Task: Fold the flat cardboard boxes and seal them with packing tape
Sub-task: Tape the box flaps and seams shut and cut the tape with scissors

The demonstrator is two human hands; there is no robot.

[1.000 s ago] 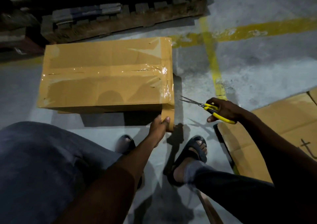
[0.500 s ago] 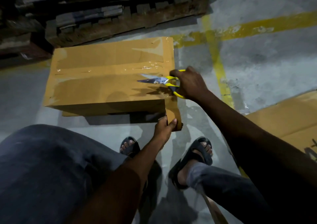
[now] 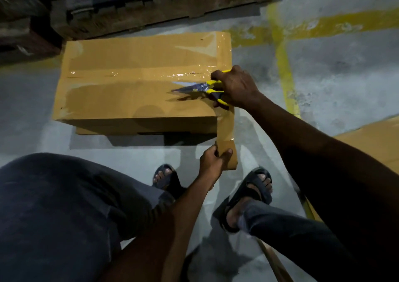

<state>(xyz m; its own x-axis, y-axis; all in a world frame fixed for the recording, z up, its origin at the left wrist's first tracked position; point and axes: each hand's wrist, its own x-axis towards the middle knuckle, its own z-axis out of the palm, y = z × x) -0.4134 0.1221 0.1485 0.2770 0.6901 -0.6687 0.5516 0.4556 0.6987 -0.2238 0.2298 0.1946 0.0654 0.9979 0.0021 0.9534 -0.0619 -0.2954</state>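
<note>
Box (image 3: 138, 91) sits on floor (image 3: 336, 80), tape across its top. R hand (image 3: 235, 87) grips yellow-handled scissors (image 3: 199, 87) over the box's right end, blades pointing left. L hand (image 3: 212, 160) grips tape roll (image 3: 227, 155) just below the box's near right corner. A tape strip runs from the box edge down to the roll.

The right hand (image 3: 237, 87) has carried the yellow-handled scissors (image 3: 200, 87) from beside the box (image 3: 129, 100) onto its taped top.

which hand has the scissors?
The right hand, over the box, grips the yellow-handled scissors; the left hand holds the tape roll lower down.
</note>
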